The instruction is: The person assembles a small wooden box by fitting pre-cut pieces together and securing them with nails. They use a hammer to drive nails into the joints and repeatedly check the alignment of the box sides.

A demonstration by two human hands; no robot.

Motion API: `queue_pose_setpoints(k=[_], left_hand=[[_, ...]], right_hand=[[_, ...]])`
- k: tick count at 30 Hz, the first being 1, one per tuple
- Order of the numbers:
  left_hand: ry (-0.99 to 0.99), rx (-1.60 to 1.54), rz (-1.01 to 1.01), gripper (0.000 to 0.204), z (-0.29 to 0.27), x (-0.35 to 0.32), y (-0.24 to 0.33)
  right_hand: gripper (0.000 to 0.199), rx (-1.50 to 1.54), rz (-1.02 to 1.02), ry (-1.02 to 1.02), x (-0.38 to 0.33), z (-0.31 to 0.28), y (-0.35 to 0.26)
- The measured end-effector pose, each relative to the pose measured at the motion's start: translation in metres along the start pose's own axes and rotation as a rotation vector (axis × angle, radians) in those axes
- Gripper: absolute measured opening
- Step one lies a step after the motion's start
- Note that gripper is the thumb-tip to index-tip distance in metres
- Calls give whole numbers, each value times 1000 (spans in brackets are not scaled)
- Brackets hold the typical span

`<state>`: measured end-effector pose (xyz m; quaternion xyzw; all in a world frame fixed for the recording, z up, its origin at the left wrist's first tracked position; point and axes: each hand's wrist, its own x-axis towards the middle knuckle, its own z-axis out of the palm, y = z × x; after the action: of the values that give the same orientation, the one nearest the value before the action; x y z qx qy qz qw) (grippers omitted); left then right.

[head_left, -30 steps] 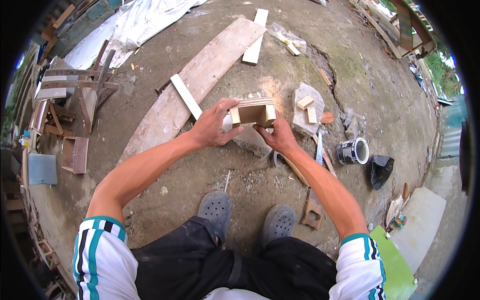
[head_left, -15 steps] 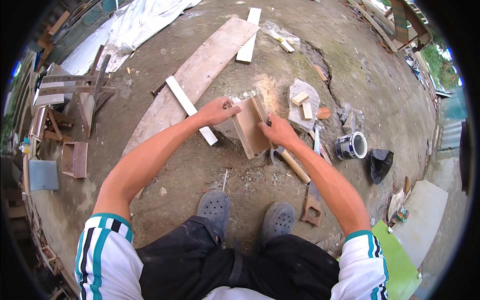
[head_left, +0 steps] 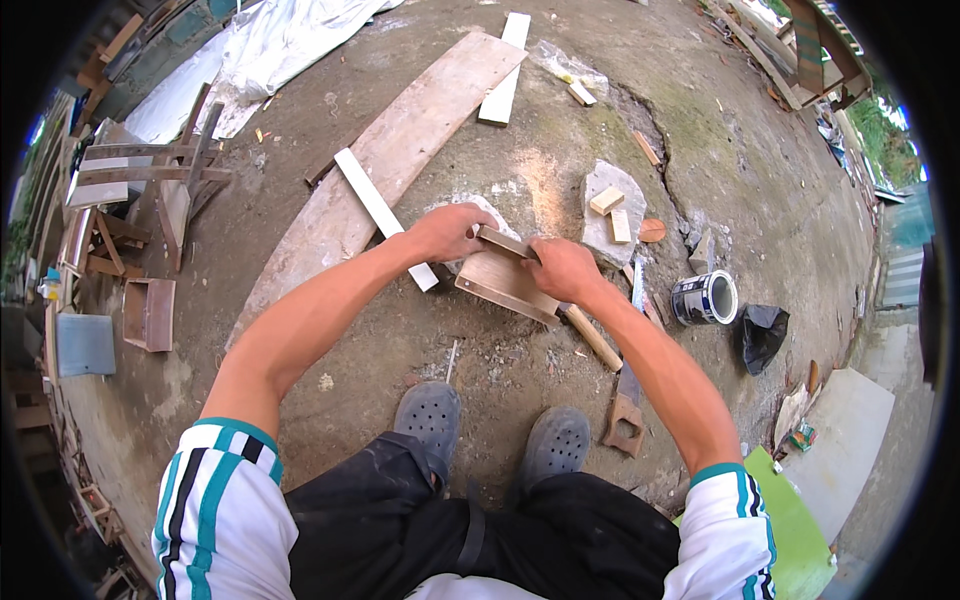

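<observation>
Between my two hands is a small wooden tray-like piece [head_left: 507, 281], a flat board with raised strips along two opposite edges. My left hand [head_left: 448, 234] grips the left end of its far strip, fingers closed around it. Toward the other end of that strip, my right hand [head_left: 562, 271] is closed with the thumb along the wood. A hammer's wooden handle [head_left: 593, 340] lies on the ground below my right hand, its head hidden by the piece. Beside it rests a handsaw with a wooden grip [head_left: 624, 426], partly covered by my right forearm.
A long plank [head_left: 425, 115] and white strips [head_left: 370, 192] lie ahead to the left. Two small wood blocks [head_left: 620, 226] sit on a stone slab [head_left: 598, 243]. Right of these stand a metal can [head_left: 688, 301] and a black plastic bag [head_left: 762, 335]. An open wooden box [head_left: 149, 314] is far left.
The wooden piece has turned in my hands, from strips running away from me to strips running crosswise. My right hand has moved onto the far strip.
</observation>
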<state>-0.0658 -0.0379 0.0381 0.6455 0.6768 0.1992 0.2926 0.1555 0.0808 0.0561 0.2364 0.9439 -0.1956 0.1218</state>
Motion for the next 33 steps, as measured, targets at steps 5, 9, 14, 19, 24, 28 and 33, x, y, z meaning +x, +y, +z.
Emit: queue_pose_setpoints(k=[5, 9, 14, 19, 24, 28, 33], left_hand=[[24, -23, 167, 28, 0, 3, -12], [9, -42, 175, 26, -3, 3, -10], [-5, -82, 132, 26, -6, 1, -10], [-25, -67, 139, 26, -7, 6, -9], [-2, 1, 172, 25, -7, 8, -8], [-62, -81, 27, 27, -8, 8, -6], [-6, -22, 17, 28, -9, 4, -14]], right_hand=[[34, 72, -79, 151, -7, 12, 8], [36, 65, -73, 183, -18, 16, 27], [34, 112, -3, 144, -29, 25, 46], [32, 211, -45, 315, -37, 39, 47], [29, 225, -58, 359, -36, 45, 50], [29, 162, -66, 317, -33, 39, 51], [28, 243, 29, 270, -21, 26, 42]])
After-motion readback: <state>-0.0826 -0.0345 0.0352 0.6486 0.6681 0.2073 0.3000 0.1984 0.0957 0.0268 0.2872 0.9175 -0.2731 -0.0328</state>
